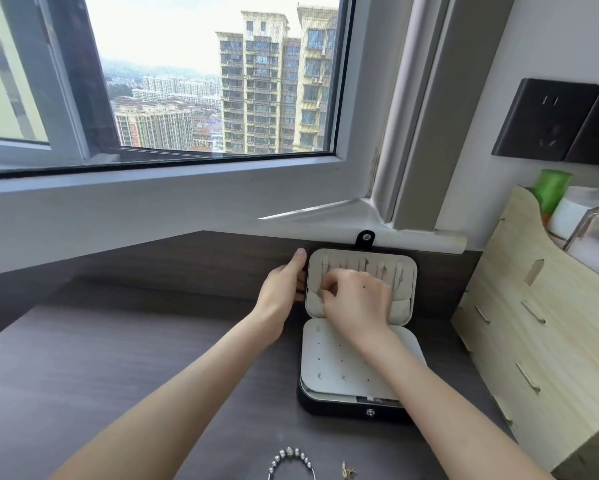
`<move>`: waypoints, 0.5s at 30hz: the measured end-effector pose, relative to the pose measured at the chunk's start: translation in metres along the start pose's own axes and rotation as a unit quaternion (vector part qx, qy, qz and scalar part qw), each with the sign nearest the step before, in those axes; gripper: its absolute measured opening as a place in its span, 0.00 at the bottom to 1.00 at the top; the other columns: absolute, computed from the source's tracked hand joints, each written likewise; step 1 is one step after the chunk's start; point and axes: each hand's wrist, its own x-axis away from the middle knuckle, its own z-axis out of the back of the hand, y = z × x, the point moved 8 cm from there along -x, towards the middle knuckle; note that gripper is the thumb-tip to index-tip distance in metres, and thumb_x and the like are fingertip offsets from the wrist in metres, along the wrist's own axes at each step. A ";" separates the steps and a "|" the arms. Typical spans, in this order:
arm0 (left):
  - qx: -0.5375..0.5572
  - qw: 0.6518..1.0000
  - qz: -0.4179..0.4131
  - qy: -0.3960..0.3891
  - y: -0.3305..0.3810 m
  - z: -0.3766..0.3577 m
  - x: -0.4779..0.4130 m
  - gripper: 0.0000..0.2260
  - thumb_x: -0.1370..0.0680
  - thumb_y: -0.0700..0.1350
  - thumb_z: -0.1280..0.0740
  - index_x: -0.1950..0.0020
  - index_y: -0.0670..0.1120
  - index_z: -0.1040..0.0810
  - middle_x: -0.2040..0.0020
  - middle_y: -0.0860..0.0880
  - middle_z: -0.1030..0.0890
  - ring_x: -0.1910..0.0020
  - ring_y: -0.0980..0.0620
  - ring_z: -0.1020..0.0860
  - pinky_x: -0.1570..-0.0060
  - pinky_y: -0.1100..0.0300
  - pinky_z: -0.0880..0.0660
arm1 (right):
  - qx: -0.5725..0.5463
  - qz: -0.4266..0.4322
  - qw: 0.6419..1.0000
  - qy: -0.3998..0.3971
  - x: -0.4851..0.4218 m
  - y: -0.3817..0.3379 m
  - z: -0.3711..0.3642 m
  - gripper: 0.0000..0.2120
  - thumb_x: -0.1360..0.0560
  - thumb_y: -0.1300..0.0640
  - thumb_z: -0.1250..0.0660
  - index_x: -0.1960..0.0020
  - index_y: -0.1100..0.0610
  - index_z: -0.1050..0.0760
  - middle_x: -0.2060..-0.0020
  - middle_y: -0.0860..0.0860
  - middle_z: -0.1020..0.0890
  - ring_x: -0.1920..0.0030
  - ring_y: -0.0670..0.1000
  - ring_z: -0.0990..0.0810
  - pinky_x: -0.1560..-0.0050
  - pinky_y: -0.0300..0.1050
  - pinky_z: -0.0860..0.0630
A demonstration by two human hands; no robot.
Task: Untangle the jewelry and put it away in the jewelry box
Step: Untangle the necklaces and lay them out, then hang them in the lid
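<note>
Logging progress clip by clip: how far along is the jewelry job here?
Partly done. Done: the jewelry box is open and thin chains hang in its lid. In hand: the left hand grips the lid's edge while the right hand works inside it, fingers curled; whether it holds anything is hidden. Left: a beaded bracelet and a small gold piece lie on the table.

Left hand [284,285] grips the black, cream-lined jewelry box [339,368] by its raised lid — right hand [357,303] curls against the lining.
</note>
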 end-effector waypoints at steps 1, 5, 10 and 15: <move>0.000 1.000 0.000 -0.001 0.000 0.000 0.000 0.19 0.20 0.57 0.43 0.58 0.44 0.25 0.62 0.49 0.24 0.64 0.54 0.27 0.65 0.63 0.33 | 0.001 0.011 1.000 -0.009 0.002 -0.002 0.001 0.11 0.28 0.55 0.38 0.50 0.46 0.20 0.54 0.45 0.17 0.49 0.50 0.21 0.57 0.42 0.32; 0.005 1.000 0.002 0.000 0.000 0.000 0.001 0.18 0.20 0.57 0.42 0.59 0.44 0.25 0.63 0.50 0.24 0.65 0.54 0.27 0.65 0.63 0.32 | 0.034 0.044 0.998 -0.040 0.010 -0.013 0.005 0.16 0.29 0.58 0.40 0.45 0.48 0.21 0.48 0.46 0.20 0.45 0.52 0.23 0.57 0.41 0.38; -0.013 1.000 0.009 -0.011 0.000 -0.001 0.003 0.18 0.20 0.56 0.43 0.59 0.45 0.24 0.63 0.49 0.22 0.65 0.54 0.25 0.66 0.64 0.33 | 0.008 0.011 1.000 -0.019 0.012 -0.009 0.010 0.16 0.30 0.60 0.39 0.45 0.51 0.22 0.49 0.47 0.19 0.47 0.52 0.22 0.57 0.42 0.35; -0.090 0.996 -0.022 0.000 0.007 0.017 0.005 0.15 0.21 0.53 0.40 0.52 0.43 0.22 0.58 0.48 0.21 0.63 0.53 0.24 0.63 0.61 0.32 | -0.061 0.000 0.997 0.046 0.027 -0.001 0.033 0.14 0.28 0.61 0.38 0.47 0.51 0.20 0.51 0.45 0.17 0.48 0.49 0.21 0.53 0.41 0.29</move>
